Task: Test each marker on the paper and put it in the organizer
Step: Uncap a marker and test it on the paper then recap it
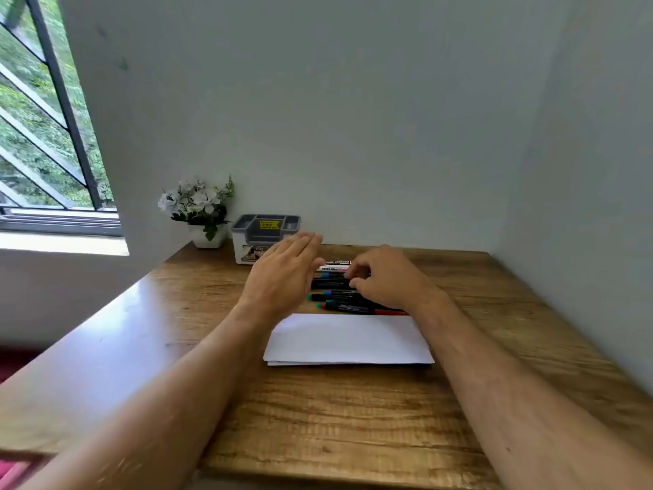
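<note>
- Both bare forearms reach in from the near edge, stretched out over the wooden table (339, 412).
- Next up, white paper (348, 339) lies flat in the middle of the table, between the two arms, a second sheet edge peeking out underneath.
- Just beyond the paper, a row of markers (339, 298) lies side by side: dark barrels with blue, green and red caps, and a white-barrelled one at the far end of the row.
- Right hand (385, 277) is down over the right part of that row, fingers curled onto the markers; which marker it grips I cannot tell, as the hand hides the barrels there.
- Left hand (282, 277) hovers flat with fingers straight and together, holding nothing, and it blocks the lower right corner of the organizer.
- Organizer (265, 238) stands at the back by the wall: white box, grey compartment insert, yellow sticker on top, just behind the marker row.
- Left of it, touching distance from the wall, a small white pot of white flowers (198, 206).
- Far left, a window (46, 118) with dark bars and green leaves outside.
</note>
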Available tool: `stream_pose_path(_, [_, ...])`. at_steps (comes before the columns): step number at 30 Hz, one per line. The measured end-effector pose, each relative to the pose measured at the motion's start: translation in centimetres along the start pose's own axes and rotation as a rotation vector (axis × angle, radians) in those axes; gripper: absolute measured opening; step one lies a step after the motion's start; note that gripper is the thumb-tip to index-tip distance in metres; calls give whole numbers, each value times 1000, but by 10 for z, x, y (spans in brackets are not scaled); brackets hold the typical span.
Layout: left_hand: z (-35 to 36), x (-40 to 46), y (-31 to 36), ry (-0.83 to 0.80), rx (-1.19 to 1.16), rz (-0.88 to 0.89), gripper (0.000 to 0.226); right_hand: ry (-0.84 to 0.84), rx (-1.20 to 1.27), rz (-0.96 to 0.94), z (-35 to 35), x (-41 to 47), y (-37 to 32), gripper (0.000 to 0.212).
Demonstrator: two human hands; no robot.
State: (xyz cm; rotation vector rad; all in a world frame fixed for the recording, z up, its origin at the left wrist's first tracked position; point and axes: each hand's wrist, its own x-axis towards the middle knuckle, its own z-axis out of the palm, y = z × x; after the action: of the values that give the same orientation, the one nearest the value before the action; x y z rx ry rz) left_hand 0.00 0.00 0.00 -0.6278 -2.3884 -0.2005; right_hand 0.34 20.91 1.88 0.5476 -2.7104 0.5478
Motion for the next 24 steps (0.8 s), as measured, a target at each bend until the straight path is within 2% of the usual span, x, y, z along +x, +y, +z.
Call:
stream_pose_path(4, [14,15,-2,-33,-18,-9,42,-132,33,23,11,9,1,10])
stream_pose_path(8, [29,22,-12,-13,-52,8,40,-169,-2,-23,20,14,3,17])
stream_pose_path(13, [33,30,-15,73,-177,-33,37,-156,-53,-111,29,14,8,25])
stream_pose_path(17, [35,30,-12,78,-231,-75,31,-160,-75,-162,35,12,1,32])
stream_pose_path(24, [47,31,-23,91,-299,-119,34,-111,-67,-194,41,8,2,30])
